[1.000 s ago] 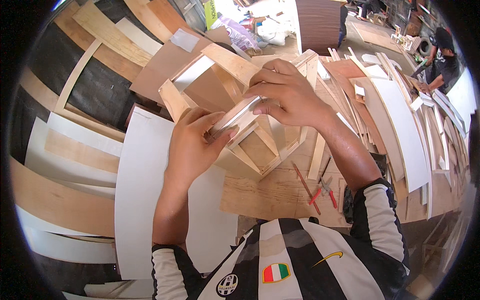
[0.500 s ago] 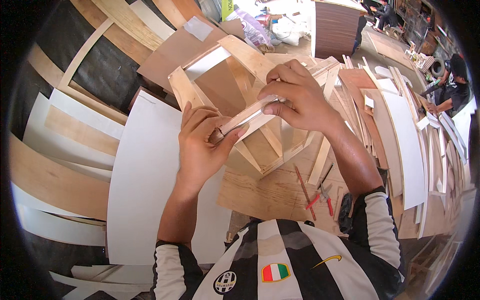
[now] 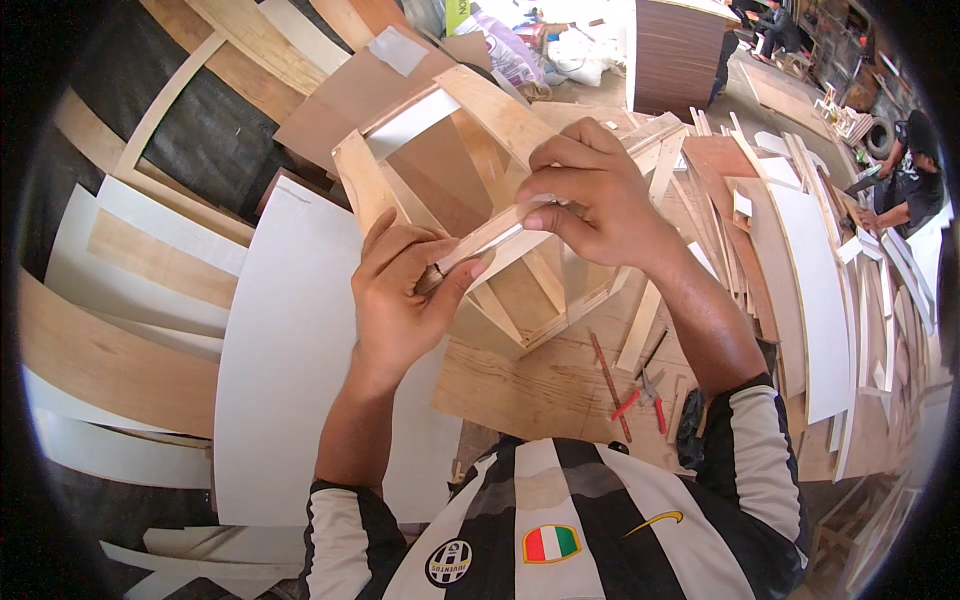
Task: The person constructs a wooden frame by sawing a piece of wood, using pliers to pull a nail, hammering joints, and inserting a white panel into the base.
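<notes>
A short wooden strip [image 3: 487, 238] with a white face is held up slantwise between my hands. My left hand [image 3: 395, 300] pinches its lower left end, thumb beneath and fingers over the top. The upper right end is in the closed fingers of my right hand [image 3: 597, 200], whose thumb presses its near side. Below and beyond the strip stands a pale wooden frame [image 3: 500, 115] with slanted side pieces and an open middle. My hands hide part of this frame, so I cannot tell whether the strip touches it.
Red-handled pliers [image 3: 657, 408] and a reddish-brown stick [image 3: 608, 380] lie on the plywood board [image 3: 510, 385] before me. A large white panel [image 3: 285, 370] is at left. Wooden strips and panels [image 3: 810, 310] crowd the right, where another person [image 3: 910, 165] works.
My left fingers have shifted slightly along the strip's end. Both hands keep their grip, and the strip stays almost where it was.
</notes>
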`<state>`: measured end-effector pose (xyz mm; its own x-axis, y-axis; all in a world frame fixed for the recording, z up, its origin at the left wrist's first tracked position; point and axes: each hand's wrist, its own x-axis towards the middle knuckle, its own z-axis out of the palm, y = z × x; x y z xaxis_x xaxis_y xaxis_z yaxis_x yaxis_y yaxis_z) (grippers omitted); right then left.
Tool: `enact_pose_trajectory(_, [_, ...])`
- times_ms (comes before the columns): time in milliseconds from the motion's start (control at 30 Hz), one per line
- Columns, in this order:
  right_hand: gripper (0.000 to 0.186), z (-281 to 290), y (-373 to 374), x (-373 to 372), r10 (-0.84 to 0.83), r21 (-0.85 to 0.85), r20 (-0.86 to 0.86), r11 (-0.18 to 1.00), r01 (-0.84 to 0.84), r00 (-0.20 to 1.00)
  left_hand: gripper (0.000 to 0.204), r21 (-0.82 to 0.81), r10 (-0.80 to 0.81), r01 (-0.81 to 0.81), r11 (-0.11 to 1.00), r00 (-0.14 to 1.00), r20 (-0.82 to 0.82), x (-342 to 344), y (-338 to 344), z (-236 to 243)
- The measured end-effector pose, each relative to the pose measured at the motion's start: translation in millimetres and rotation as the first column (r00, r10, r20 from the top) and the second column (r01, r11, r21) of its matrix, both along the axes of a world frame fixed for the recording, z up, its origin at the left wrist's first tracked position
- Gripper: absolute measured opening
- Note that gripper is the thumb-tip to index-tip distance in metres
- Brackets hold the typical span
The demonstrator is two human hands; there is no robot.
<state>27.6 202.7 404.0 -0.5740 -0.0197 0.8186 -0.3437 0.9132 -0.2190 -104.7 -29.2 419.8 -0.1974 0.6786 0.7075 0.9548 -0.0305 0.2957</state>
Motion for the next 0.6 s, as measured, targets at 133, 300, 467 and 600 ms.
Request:
enact_pose_trajectory(133, [0.025, -1.2, 0.4, -0.8, 0.009, -0.001, -0.018, 1.000, -0.009, 1.000, 0.022, 0.006, -0.015, 0.015, 1.000, 1.000, -0.021, -0.9, 0.5, 0.0])
enact_pose_trajectory(300, [0.025, -4.1, 1.1, -1.9, 0.024, -0.005, -0.034, 1.000, -0.024, 0.999, 0.023, 0.006, -0.014, 0.015, 1.000, 1.000, -0.001, -0.8, 0.3, -0.7])
enact_pose_trajectory(467, [0.025, -4.9, 2.1, -1.9, 0.035, -0.031, -0.026, 0.999, -0.036, 0.999, 0.022, 0.010, -0.011, 0.011, 1.000, 1.000, -0.002, -0.7, -0.1, -3.6])
enact_pose_trajectory(600, [0.028, 2.2, 2.9, 0.0, 0.049, -0.031, 0.002, 0.998, -0.049, 0.999, 0.022, 0.037, -0.010, 0.011, 0.999, 0.999, -0.042, -1.7, 1.9, -5.9])
